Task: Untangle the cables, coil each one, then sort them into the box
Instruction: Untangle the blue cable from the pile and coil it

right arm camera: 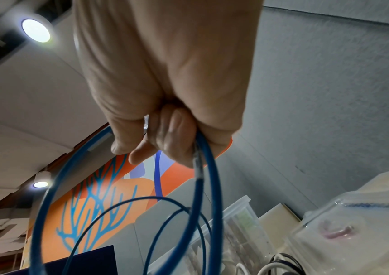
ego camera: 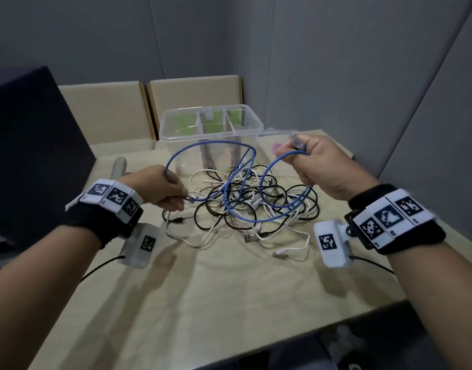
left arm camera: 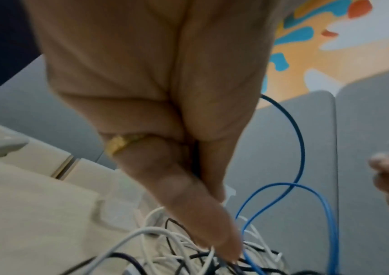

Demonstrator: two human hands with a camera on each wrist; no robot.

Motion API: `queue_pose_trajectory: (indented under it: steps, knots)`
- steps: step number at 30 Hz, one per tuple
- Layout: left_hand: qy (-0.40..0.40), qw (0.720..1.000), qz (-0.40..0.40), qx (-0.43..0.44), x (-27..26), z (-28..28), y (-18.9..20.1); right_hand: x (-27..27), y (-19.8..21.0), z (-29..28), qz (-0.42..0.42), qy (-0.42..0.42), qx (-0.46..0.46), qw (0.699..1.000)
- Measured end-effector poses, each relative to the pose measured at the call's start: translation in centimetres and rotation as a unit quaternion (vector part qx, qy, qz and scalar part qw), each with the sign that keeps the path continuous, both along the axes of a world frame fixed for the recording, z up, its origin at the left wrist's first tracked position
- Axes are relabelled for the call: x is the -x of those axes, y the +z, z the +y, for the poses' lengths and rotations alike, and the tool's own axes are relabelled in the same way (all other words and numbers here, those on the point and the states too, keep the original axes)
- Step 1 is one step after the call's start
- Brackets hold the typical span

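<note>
Above tangled cables (ego camera: 245,201), both hands gripping blue cable (ego camera: 202,145), no legible writing

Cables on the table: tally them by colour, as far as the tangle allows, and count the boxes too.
Blue cable: 1, gripped by the left hand and the right hand.
White cables: several, exact count hidden in the tangle.
Black cables: several, exact count hidden.
Clear box: 1.
Total: 3 cable colours, 1 box.

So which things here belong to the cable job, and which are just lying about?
Job: blue cable, held by left hand and right hand; cable pile; box.
Lying about: dark panel; grey handle; pink thing.
</note>
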State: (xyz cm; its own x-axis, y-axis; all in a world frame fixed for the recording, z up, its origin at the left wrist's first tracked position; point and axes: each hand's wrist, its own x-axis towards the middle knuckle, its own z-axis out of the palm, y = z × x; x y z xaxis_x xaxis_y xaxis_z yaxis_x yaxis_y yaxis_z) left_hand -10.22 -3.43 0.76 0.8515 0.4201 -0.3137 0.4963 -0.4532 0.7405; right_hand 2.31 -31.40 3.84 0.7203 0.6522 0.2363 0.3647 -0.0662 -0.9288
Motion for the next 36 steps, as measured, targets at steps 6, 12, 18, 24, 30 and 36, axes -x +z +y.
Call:
queue_pose_trajectory:
  steps: [6, 12, 18, 24, 30, 36]
  knots:
    - [-0.01, 0.965, -0.242, 0.1, -0.3, -2.0, 1.7, 0.3, 0.1, 0.2, 0.024, -0.008, -0.001, 1.0]
    - [0.11, 0.925, -0.363, -0.018, -2.0, -1.0, 3.0, -0.1, 0.5, -0.8, 0.049, 0.005, -0.005, 0.999]
    - [0.005, 0.955, -0.187, -0.231, -1.0, -1.4, 2.6, 0.3, 1.2, -0.7, 0.101, -0.003, 0.012, 0.995]
    - [-0.211, 0.935, -0.265, -0.104, -0.1, -7.6, 2.8, 0.5, 1.4, -0.5, 0.128, 0.008, -0.015, 0.992]
    - [-0.389, 0.908, 0.003, -0.159, -0.2, -10.9, -2.0, 0.4, 1.6, -1.5, 0.158, 0.027, -0.07, 0.985]
    - [-0.29, 0.929, -0.157, -0.166, -0.8, -9.7, -0.8, 0.1, 1.1, -2.3, 0.111, 0.0, -0.05, 0.993]
